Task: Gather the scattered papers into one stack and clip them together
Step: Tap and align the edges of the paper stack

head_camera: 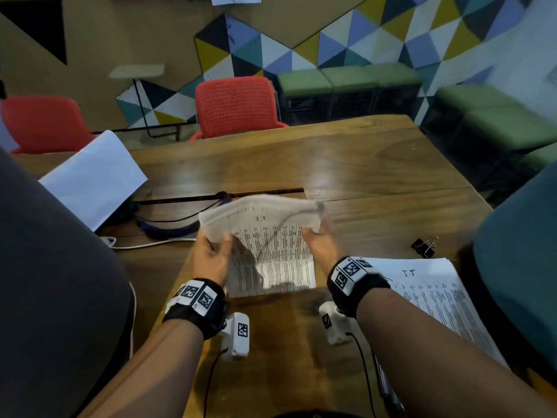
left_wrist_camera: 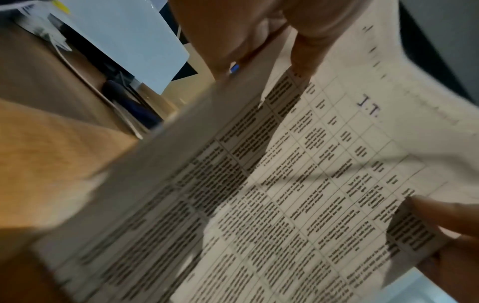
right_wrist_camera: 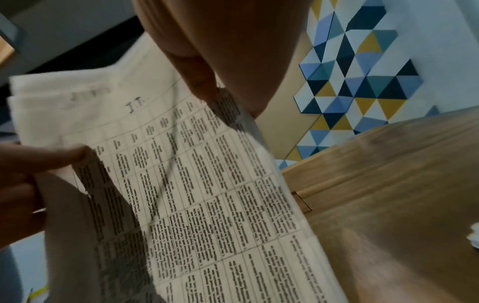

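Midway, gathering: left hand and right hand pinching a limp sheaf of printed sheets by its side edges, fingers curled, above the wooden counter. Next, probably: squaring onto the flat stack near right; black binder clip just beyond, untouched.

Two red chairs, one binder clip
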Action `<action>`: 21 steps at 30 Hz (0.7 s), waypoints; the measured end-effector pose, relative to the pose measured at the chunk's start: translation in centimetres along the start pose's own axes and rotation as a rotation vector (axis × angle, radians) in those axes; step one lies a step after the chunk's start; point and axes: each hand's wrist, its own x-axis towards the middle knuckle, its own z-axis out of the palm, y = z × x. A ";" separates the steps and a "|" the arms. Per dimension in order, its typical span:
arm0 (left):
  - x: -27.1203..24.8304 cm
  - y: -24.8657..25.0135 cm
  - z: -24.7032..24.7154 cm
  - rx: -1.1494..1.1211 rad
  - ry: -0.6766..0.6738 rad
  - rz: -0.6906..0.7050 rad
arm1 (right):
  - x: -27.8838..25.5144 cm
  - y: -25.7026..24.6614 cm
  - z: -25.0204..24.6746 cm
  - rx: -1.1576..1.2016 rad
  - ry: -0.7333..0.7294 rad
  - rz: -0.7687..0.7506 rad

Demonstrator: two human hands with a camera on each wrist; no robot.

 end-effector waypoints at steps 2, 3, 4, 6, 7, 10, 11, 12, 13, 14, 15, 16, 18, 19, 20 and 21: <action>0.0 1.4 0.6 -0.024 0.007 0.063 | 0.0 -0.4 0.2 -0.033 0.080 -0.111; 0.1 1.8 0.8 -0.030 0.011 0.097 | 0.1 -0.5 0.3 -0.045 0.128 -0.166; 0.1 2.1 1.1 -0.035 0.017 0.137 | 0.2 -0.4 0.4 -0.064 0.167 -0.203; 0.0 2.1 1.4 -0.013 0.000 0.200 | 0.2 0.4 0.6 -0.091 0.180 -0.234; -0.1 1.6 1.4 0.011 -0.017 0.206 | 0.1 1.1 0.7 -0.096 0.163 -0.220; -1.0 -1.5 1.1 0.078 -0.062 0.099 | -0.8 3.7 1.2 -0.071 0.078 -0.070; -1.3 -2.6 1.0 0.120 -0.076 0.062 | -1.0 4.6 1.2 -0.098 0.054 -0.038; -1.6 -3.5 0.9 0.172 -0.087 0.028 | -1.2 5.4 1.1 -0.143 0.027 -0.013; -2.1 -4.0 0.9 0.222 -0.095 -0.006 | -1.3 5.9 1.0 -0.182 0.008 0.004; -2.6 -4.2 1.0 0.262 -0.094 -0.032 | -1.4 6.2 0.8 -0.211 0.001 0.017; -2.8 -4.2 1.2 0.293 -0.086 -0.043 | -1.4 6.2 0.4 -0.230 0.008 0.015; -3.1 -3.9 1.6 0.309 -0.076 -0.034 | -1.3 6.2 0.0 -0.241 0.031 0.008; -3.2 -3.1 2.6 0.334 -0.073 -0.027 | -1.1 5.6 -1.4 -0.228 0.093 -0.004; -3.3 -2.7 3.2 0.345 -0.083 -0.044 | -1.1 5.4 -2.3 -0.208 0.119 0.002; -3.4 -2.3 4.0 0.357 -0.097 -0.057 | -1.2 5.2 -3.3 -0.195 0.145 0.005; -3.7 -2.0 4.9 0.367 -0.115 -0.064 | -1.3 5.2 -4.5 -0.202 0.177 0.003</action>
